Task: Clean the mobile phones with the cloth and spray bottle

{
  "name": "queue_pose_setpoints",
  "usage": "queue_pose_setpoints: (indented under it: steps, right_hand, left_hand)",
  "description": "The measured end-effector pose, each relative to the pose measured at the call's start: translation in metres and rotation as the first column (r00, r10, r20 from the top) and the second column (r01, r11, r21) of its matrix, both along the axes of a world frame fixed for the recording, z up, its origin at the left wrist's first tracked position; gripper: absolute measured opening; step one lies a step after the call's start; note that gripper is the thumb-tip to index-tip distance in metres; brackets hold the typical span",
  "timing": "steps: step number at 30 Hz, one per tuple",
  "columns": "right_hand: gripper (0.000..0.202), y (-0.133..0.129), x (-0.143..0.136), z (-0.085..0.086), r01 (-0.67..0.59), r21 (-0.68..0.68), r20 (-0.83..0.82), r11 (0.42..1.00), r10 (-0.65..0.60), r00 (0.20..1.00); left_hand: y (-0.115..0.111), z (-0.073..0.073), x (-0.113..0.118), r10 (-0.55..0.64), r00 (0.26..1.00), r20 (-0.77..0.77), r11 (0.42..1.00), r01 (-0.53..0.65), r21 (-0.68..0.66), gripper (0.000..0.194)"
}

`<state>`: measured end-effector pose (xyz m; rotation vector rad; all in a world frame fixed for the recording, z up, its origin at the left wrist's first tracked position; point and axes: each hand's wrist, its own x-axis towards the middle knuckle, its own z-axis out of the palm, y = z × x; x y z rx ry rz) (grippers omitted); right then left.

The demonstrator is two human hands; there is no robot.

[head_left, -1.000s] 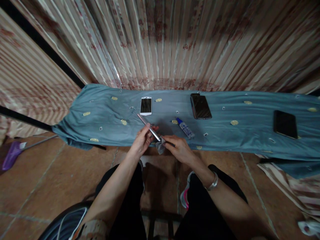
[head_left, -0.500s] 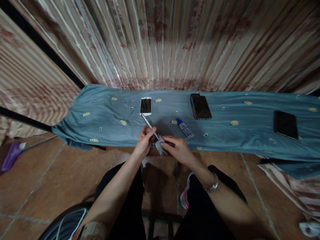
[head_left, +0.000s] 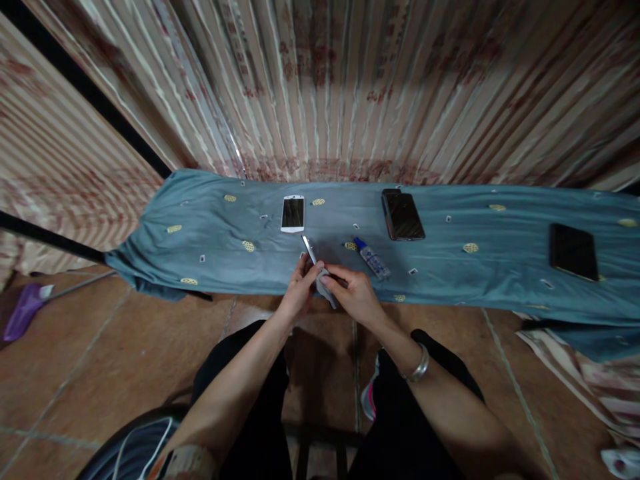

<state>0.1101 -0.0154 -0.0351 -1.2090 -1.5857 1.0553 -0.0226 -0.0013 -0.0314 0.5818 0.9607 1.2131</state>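
Observation:
My left hand is closed on a thin phone, seen nearly edge-on, above the front edge of the cloth. My right hand pinches a small grey cloth against the phone's near end. Beyond my hands, a white phone with a dark screen lies flat. A clear bottle with a blue cap rests on its side to the right of them.
A teal patterned cloth covers the long surface. On it lie a stack of dark devices and, far right, a black tablet-like device. Pleated curtains hang behind. A purple brush head is on the floor at left.
The held phone has turned steeper and moved slightly right, with my left hand. The grey cloth now sits closer against the phone, with my right fingers still on it.

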Motion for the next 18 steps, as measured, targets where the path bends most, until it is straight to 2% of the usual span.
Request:
queue_pose_setpoints:
  steps: [9, 14, 18]
  right_hand:
    - [0.035, 0.001, -0.003, 0.005, -0.074, 0.114, 0.027, 0.991, 0.071, 0.997]
    - [0.034, -0.003, 0.000, 0.009, -0.157, 0.177, 0.055, 0.972, 0.150, 0.987]
    - [0.034, -0.007, 0.000, 0.009, -0.180, 0.237, 0.103, 0.955, 0.159, 0.982]
  left_hand:
    - [0.007, -0.005, -0.010, -0.016, 1.000, 0.002, 0.999, 0.016, -0.039, 0.039]
    - [0.014, -0.005, -0.017, -0.048, 0.998, 0.043, 0.994, 0.052, -0.096, 0.052]
    - [0.016, -0.004, -0.019, -0.034, 0.998, 0.050, 0.992, 0.039, -0.121, 0.059]
